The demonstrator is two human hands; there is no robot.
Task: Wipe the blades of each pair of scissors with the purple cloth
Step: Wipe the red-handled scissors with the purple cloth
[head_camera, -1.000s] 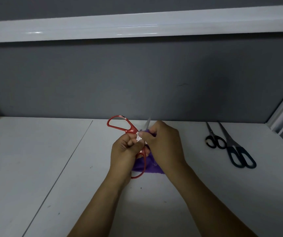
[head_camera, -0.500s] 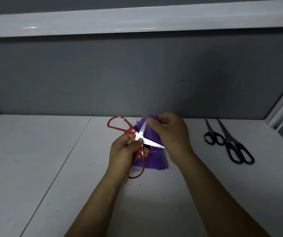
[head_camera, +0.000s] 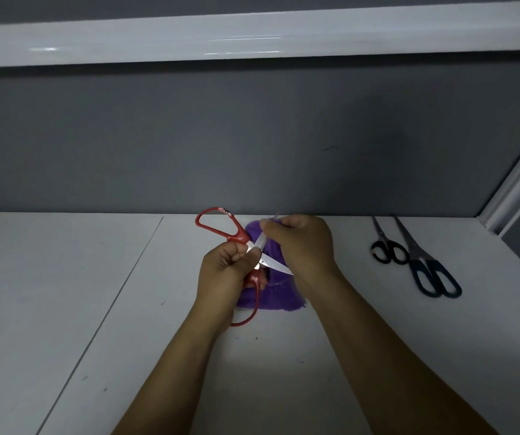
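The red scissors (head_camera: 218,229) are held up over the white table (head_camera: 64,309) with their blades spread apart. The left hand (head_camera: 224,274) grips them at the pivot, thumb and curled fingers closed round the joint; one handle loop sticks up to the left of that hand and the other hangs below it. The purple cloth (head_camera: 276,296) lies just behind the blades, draping down toward the table. The right hand (head_camera: 302,246) pinches the upper blade near its tip through the cloth (the tip itself is blurred), while the lower blade points at that hand's wrist. Well off to the right lie black scissors (head_camera: 389,251) and, just beside them, dark blue scissors (head_camera: 434,277), both shut.
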